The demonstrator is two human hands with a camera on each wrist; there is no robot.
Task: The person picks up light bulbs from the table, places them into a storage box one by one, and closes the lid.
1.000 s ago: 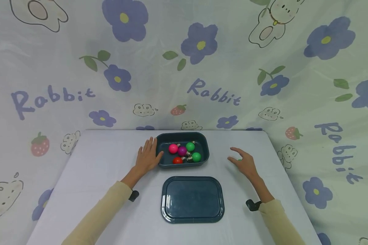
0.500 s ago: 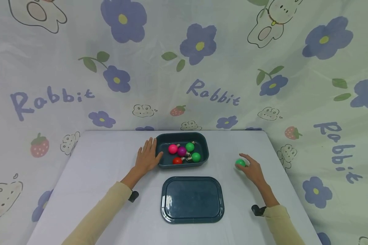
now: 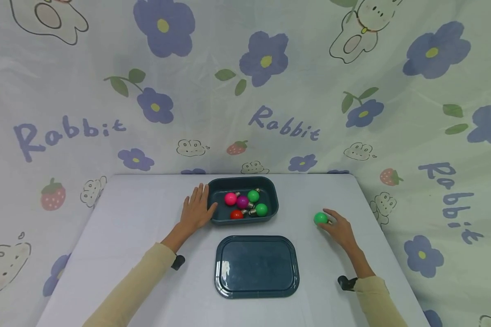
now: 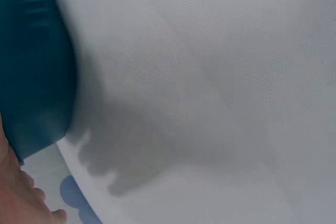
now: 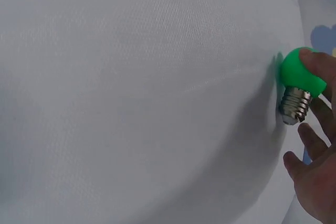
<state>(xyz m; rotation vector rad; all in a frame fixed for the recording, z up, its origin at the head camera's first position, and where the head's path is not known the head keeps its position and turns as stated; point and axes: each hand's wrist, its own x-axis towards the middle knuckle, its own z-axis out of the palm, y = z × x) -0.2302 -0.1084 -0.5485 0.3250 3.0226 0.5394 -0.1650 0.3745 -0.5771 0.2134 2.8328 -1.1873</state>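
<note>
In the head view a green light bulb [image 3: 321,218] lies on the right of the white table. My right hand [image 3: 340,229] has it between thumb and index finger. The right wrist view shows the thumb on the bulb's green globe [image 5: 300,74], with its metal screw base bare. My left hand [image 3: 194,211] lies with straight fingers along the left side of a dark blue-green box [image 3: 277,200]. Inside the box are several bulbs: a pink one [image 3: 230,198], a purple one [image 3: 243,202], a red one [image 3: 236,215] and green ones [image 3: 262,210].
In front of the box a dark, flat lid [image 3: 257,268] with rounded corners lies on the white table [image 3: 147,204]. A patterned curtain [image 3: 212,104] with flowers and rabbits rises right behind the table's back edge and along its sides.
My right hand has come down and back to the right, its fingers now at the green bulb, whose screw base has come into sight. The left hand and box stay put.
</note>
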